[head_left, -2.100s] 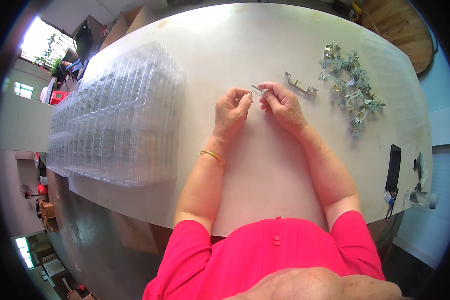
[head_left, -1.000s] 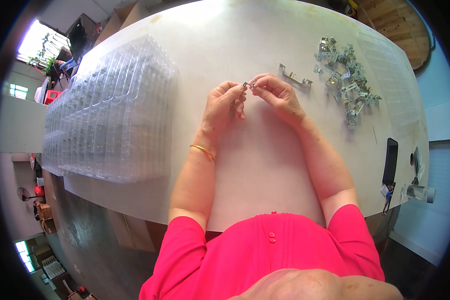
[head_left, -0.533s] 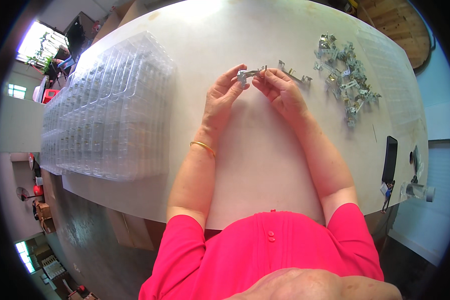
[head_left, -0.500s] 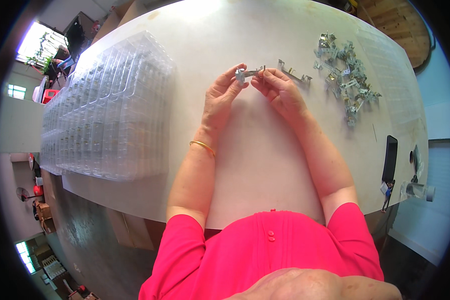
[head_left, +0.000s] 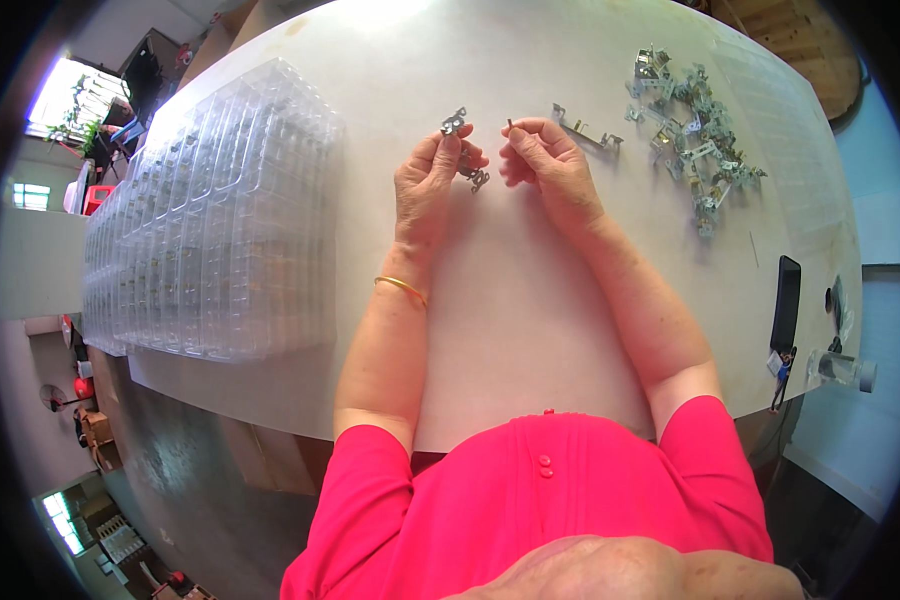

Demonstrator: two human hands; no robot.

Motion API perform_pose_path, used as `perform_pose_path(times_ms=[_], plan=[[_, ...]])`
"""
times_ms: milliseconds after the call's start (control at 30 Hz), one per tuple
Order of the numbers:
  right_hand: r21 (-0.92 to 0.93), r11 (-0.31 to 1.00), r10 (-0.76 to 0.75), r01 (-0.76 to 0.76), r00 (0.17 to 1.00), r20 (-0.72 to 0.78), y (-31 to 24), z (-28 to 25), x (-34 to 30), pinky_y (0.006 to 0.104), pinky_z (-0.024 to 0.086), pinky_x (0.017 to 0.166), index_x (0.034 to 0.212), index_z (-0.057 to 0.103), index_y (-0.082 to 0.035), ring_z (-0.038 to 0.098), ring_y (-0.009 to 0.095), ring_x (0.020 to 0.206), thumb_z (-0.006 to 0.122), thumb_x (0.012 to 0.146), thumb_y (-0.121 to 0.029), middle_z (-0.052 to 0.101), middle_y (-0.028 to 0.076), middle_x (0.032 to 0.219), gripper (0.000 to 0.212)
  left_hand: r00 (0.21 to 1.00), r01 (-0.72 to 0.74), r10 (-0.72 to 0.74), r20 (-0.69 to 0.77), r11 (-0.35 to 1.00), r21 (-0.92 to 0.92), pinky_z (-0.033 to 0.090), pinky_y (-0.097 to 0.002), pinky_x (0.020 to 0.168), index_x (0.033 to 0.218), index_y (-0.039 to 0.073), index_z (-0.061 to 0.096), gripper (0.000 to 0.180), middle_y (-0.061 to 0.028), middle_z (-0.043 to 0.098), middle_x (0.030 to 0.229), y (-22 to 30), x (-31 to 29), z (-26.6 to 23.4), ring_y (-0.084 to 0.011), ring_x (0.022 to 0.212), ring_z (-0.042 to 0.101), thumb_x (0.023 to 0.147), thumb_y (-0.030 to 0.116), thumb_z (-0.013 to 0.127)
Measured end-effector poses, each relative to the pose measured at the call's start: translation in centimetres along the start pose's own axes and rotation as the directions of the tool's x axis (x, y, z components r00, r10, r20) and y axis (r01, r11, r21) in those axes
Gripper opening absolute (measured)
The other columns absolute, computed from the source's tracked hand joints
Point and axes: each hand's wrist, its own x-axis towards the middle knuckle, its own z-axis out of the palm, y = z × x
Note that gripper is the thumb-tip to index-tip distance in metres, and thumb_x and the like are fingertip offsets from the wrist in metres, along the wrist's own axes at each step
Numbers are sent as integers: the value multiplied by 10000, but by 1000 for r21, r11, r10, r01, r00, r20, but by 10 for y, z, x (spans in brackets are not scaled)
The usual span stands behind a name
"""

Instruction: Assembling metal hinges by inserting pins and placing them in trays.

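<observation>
The left hand (head_left: 425, 185) is clamping a bracket (head_left: 454, 124) above the table (head_left: 520, 310), the right hand (head_left: 555, 170) is pinching a thin piece (head_left: 510, 123). Beside it, a second bracket (head_left: 592, 136) is lying near a metal pile (head_left: 705, 152). Clear trays (head_left: 215, 215) are standing on the pale surface's left, a phone (head_left: 786, 298) is lying right; across the room, a window (head_left: 73, 100) is glaring.

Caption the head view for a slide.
Left hand holds a bracket, right hand pinches a small part; clear trays left, metal pile right.
</observation>
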Motion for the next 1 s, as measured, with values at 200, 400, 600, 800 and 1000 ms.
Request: perform_pose_path(times_ms=[200,400,600,800,1000], plan=[[-168,984,-39,56,994,103,-1,3,-3,199,427,482,1043,671,-101,526,34,584,632,985,-255,579,-31,689,169,999,34,-33,-11,984,172,492,-223,672,1101,40,692,272,1,643,813,-4,0,-2,-84,731,601,1019,271,574],[-253,963,-72,94,993,94,-1,6,-7,193,408,478,1033,670,-91,493,16,581,630,986,-240,563,-49,677,161,999,-18,28,-27,945,326,449,-200,596,1034,49,698,230,26,604,768,-7,-1,2,-51,672,540,1013,251,589],[-265,960,-67,88,994,87,-5,9,-10,190,405,481,1010,670,-84,493,17,589,623,987,-212,562,-52,681,138,980,-143,194,-38,827,544,415,-204,556,996,45,691,198,36,580,736,-13,0,-3,-40,637,500,1015,206,577],[-399,908,-116,130,992,58,-5,6,-8,206,440,530,998,663,-57,518,29,608,642,972,-190,561,-48,680,137,933,-276,361,9,697,662,419,-237,551,975,38,682,165,20,582,723,-17,2,0,-54,625,500,1000,175,593],[-412,896,-147,165,986,75,-4,10,-7,219,449,550,1070,629,-51,535,44,615,646,961,-166,585,-21,686,159,838,-417,530,129,470,778,475,-321,605,978,28,674,120,-92,642,808,-18,4,-3,-187,663,587,977,106,582]])
